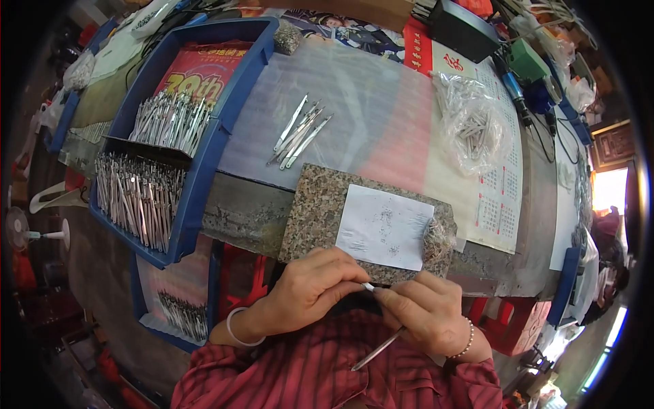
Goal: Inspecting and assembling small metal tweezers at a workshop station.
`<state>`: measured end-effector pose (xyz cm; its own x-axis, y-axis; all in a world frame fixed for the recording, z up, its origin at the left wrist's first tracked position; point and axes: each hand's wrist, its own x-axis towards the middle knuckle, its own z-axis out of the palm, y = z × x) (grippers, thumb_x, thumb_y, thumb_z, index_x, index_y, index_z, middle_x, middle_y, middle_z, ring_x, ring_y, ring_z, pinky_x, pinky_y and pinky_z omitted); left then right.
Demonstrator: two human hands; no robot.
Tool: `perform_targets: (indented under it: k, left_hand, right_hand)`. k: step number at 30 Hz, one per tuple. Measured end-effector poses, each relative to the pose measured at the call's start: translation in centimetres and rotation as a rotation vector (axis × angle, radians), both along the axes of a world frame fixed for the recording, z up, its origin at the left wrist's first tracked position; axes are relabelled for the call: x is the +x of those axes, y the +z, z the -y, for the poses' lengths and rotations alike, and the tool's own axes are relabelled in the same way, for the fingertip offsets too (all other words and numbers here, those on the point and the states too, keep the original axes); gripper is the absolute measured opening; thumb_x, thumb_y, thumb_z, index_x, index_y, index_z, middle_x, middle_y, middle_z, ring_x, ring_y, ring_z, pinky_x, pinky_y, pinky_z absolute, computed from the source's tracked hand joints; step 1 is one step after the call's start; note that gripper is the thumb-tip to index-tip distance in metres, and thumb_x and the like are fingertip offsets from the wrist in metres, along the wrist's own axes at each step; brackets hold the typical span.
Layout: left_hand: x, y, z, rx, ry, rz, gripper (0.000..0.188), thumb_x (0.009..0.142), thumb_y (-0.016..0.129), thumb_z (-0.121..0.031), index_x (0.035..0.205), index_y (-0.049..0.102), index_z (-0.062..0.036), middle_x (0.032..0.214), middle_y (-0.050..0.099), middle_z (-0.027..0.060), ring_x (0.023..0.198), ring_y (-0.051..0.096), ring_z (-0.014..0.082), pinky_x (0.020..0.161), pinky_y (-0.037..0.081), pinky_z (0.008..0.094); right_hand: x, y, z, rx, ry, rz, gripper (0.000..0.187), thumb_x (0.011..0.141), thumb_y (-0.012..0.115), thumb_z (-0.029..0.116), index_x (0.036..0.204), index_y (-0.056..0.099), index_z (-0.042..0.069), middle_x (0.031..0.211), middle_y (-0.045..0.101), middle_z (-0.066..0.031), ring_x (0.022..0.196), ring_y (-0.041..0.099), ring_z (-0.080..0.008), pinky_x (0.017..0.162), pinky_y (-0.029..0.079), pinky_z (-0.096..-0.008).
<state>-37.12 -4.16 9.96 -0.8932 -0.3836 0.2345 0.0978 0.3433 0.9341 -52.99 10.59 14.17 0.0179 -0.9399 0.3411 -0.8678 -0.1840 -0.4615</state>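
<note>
Close to my body, at the front edge of a speckled stone slab, both hands meet over a small shiny pale piece. My left hand is closed, its thumb and fingers pinching one end. The fingers of my right hand are closed at the other end. A slender metal rod-like tool also sticks out from under my right hand, pointing down to the left; its gripped part is hidden. White paper lies on the slab, with tiny dark slivers on it.
At left, a blue tray holds many slim metal pieces; a lower blue tray holds more. Several similar pieces lie on the plastic-covered table. A clear bag of pale sticks and a tangled clump are at right.
</note>
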Motion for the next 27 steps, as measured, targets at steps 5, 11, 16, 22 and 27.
perform_targets:
  k: [5, 11, 16, 22, 27]
  left_hand:
    - [-1.2, -1.0, 1.2, -0.258, 0.212, -0.088, 0.020, 0.073, 0.070, 0.000, 0.091, 0.063, -0.0053, 0.085, 0.062, 0.0070, 0.080, 0.061, 0.0236, 0.075, 0.041, 0.0352]
    - [-2.0, -2.1, 1.1, -0.532, 0.369, 0.022, 0.025, 0.068, 0.074, -0.002, 0.090, 0.062, -0.0077, 0.084, 0.060, 0.0052, 0.087, 0.060, 0.0248, 0.081, 0.037, 0.0376]
    - [-1.5, -1.6, 1.6, -0.534, 0.297, 0.083, 0.027, 0.067, 0.074, -0.001, 0.091, 0.063, -0.0073, 0.086, 0.058, 0.0062, 0.095, 0.058, 0.0277, 0.083, 0.039, 0.0403]
    - [-0.8, -2.6, 3.1, -0.469, 0.330, 0.057, 0.027, 0.066, 0.072, 0.003, 0.090, 0.062, -0.0036, 0.089, 0.056, 0.0095, 0.095, 0.057, 0.0319, 0.080, 0.046, 0.0406]
    - [-1.1, -1.7, 2.7, -0.477, 0.302, -0.004, 0.026, 0.067, 0.071, 0.003, 0.090, 0.061, -0.0033, 0.090, 0.056, 0.0099, 0.095, 0.058, 0.0316, 0.081, 0.045, 0.0400]
  right_hand:
    - [-1.8, 1.3, 0.7, -0.128, -0.262, 0.202, 0.040, 0.095, 0.049, 0.036, 0.102, 0.062, -0.001, 0.097, 0.067, -0.0152, 0.069, 0.060, -0.0289, 0.060, 0.049, -0.0368]
    - [-1.7, 1.8, 1.5, -0.194, -0.309, 0.294, 0.029, 0.091, 0.048, 0.019, 0.105, 0.061, -0.003, 0.098, 0.069, -0.0186, 0.058, 0.063, -0.0262, 0.056, 0.050, -0.0323]
    - [-1.2, 0.2, 4.6, 0.206, -0.095, 0.214, 0.026, 0.088, 0.061, 0.025, 0.100, 0.056, 0.002, 0.095, 0.067, -0.0130, 0.064, 0.064, -0.0287, 0.056, 0.050, -0.0340]
    - [-1.6, -0.5, 4.7, 0.220, -0.109, 0.367, 0.023, 0.090, 0.059, 0.023, 0.096, 0.058, 0.001, 0.096, 0.066, -0.0153, 0.073, 0.066, -0.0296, 0.059, 0.051, -0.0341]
    - [-0.1, 3.8, 5.5, 0.143, -0.083, 0.126, 0.026, 0.079, 0.068, 0.019, 0.095, 0.058, 0.001, 0.093, 0.066, -0.0160, 0.071, 0.067, -0.0266, 0.057, 0.051, -0.0316]
